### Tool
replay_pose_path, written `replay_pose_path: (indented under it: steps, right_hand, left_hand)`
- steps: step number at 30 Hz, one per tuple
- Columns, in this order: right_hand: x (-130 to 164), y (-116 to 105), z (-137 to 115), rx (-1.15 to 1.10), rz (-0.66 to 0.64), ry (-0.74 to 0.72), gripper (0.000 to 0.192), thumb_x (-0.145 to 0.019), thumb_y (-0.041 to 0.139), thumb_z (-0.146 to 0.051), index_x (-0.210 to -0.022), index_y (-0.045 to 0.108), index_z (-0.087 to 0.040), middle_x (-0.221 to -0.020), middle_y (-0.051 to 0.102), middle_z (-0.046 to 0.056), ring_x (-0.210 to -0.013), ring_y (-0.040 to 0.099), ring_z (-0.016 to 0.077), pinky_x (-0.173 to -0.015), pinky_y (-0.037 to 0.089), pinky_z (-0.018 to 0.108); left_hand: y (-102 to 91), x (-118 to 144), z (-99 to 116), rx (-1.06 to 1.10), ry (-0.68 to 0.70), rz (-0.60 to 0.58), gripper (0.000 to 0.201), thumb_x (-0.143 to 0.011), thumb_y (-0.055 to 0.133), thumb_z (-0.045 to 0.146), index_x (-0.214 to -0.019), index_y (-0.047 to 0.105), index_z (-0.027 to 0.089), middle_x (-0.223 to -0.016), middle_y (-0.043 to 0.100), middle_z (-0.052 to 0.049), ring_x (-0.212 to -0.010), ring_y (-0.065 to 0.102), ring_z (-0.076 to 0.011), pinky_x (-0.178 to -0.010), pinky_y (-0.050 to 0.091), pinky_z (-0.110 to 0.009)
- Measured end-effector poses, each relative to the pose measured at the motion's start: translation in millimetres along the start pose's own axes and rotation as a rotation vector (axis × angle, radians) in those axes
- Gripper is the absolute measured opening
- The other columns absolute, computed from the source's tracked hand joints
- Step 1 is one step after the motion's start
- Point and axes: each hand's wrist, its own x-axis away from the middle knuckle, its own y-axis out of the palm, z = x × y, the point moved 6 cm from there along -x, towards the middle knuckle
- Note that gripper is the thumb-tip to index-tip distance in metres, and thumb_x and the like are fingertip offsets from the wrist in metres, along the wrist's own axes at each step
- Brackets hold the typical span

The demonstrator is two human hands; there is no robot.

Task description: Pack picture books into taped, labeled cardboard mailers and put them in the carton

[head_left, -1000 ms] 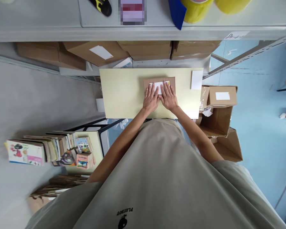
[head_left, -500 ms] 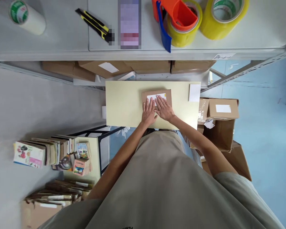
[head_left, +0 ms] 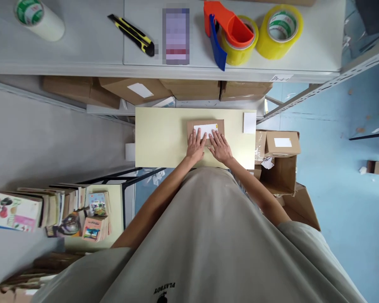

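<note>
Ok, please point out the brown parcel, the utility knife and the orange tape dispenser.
brown parcel [head_left: 221,124], head view, bare cardboard at right edge.
utility knife [head_left: 131,33], head view, middle of yellow-black handle.
orange tape dispenser [head_left: 233,26], head view, orange body.

The near half of the flat brown cardboard parcel is hidden under both hands. On the shelf above the parcel, a rectangular thing is blurred.

We count two yellow tape rolls, one white roll, one utility knife, one labelled parcel.
</note>
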Motion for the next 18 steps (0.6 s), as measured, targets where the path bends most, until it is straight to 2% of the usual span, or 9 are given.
replay_pose_path:
  steps: [2,4,6,8,10,12,14,16,18]
  right_hand:
    - [12.2,-1.3,4.5,0.03,0.006,0.039,0.081,-0.125,0.032,-0.054,-0.194,0.031,-0.011,-0.204,0.017,0.013,-0.193,0.01,0.0317,-0.158,0.004,0.058]
    - [22.5,-3.9,16.2,0.037,0.043,0.119,0.084,-0.123,0.038,-0.052,-0.194,0.028,-0.008,-0.205,0.012,0.015,-0.193,0.006,0.0339,-0.157,0.002,0.06]
    - [30.8,-7.9,34.3,-0.009,0.119,0.25,0.094,-0.119,0.046,-0.057,-0.194,0.024,-0.004,-0.204,0.009,0.019,-0.193,0.003,0.0376,-0.156,0.001,0.062]
    - [35.9,-9.7,53.0,-0.158,0.214,0.405,0.108,-0.114,0.055,-0.065,-0.192,0.022,0.0,-0.203,0.011,0.025,-0.193,0.006,0.0411,-0.156,0.007,0.065]
    - [35.2,-5.5,63.1,-0.387,0.281,0.516,0.114,-0.107,0.064,-0.07,-0.188,0.032,0.002,-0.198,0.028,0.031,-0.19,0.023,0.0441,-0.153,0.022,0.065]
    - [29.1,1.6,60.7,-0.564,0.311,0.556,0.108,-0.101,0.071,-0.071,-0.179,0.049,0.0,-0.183,0.055,0.035,-0.176,0.052,0.0446,-0.145,0.042,0.062]
    - [24.1,5.3,49.8,-0.618,0.341,0.559,0.099,-0.098,0.072,-0.074,-0.168,0.064,-0.004,-0.164,0.074,0.033,-0.156,0.071,0.043,-0.133,0.056,0.059]
    - [26.1,3.5,36.0,-0.617,0.389,0.559,0.093,-0.097,0.07,-0.078,-0.158,0.072,-0.008,-0.154,0.081,0.03,-0.147,0.077,0.041,-0.129,0.06,0.058]
    - [36.1,-4.1,22.4,-0.635,0.472,0.552,0.089,-0.098,0.068,-0.082,-0.151,0.078,-0.011,-0.149,0.084,0.027,-0.143,0.079,0.0396,-0.126,0.062,0.057]
  left_hand:
    - [-2.6,4.6,-6.4,0.024,0.023,0.003,0.119,-0.091,0.088,0.016,-0.193,0.028,0.012,-0.203,0.002,-0.026,-0.19,-0.008,-0.0485,-0.152,0.001,-0.075]
    - [-8.1,11.4,-22.9,0.066,-0.045,0.044,0.116,-0.094,0.086,0.018,-0.194,0.026,0.011,-0.203,0.001,-0.026,-0.19,-0.009,-0.0479,-0.151,0.0,-0.075]
    - [-14.6,19.6,-48.2,0.135,-0.23,0.112,0.118,-0.096,0.086,0.021,-0.193,0.021,0.006,-0.202,0.0,-0.03,-0.19,-0.009,-0.0493,-0.151,0.0,-0.075]
    - [-17.4,27.2,-70.8,0.257,-0.422,0.155,0.123,-0.095,0.089,0.022,-0.192,0.017,0.002,-0.201,0.006,-0.034,-0.19,-0.005,-0.0497,-0.153,0.005,-0.072]
    - [-15.0,30.4,-82.0,0.451,-0.534,0.153,0.123,-0.091,0.092,0.019,-0.19,0.022,0.002,-0.198,0.023,-0.034,-0.191,0.007,-0.0473,-0.154,0.016,-0.063]
    - [-12.0,29.7,-81.6,0.628,-0.555,0.129,0.109,-0.089,0.092,0.015,-0.184,0.038,0.006,-0.189,0.047,-0.032,-0.185,0.035,-0.0443,-0.149,0.034,-0.056]
    - [-13.3,29.6,-77.2,0.712,-0.539,0.12,0.089,-0.09,0.089,0.014,-0.172,0.055,0.01,-0.173,0.068,-0.028,-0.166,0.064,-0.0412,-0.138,0.049,-0.051]
    - [-20.5,32.8,-74.7,0.719,-0.517,0.141,0.075,-0.093,0.085,0.015,-0.164,0.063,0.014,-0.162,0.078,-0.024,-0.153,0.074,-0.0376,-0.131,0.056,-0.048]
    - [-33.1,39.4,-75.4,0.729,-0.487,0.213,0.064,-0.097,0.082,0.017,-0.159,0.068,0.017,-0.159,0.081,-0.02,-0.153,0.075,-0.0344,-0.129,0.056,-0.044]
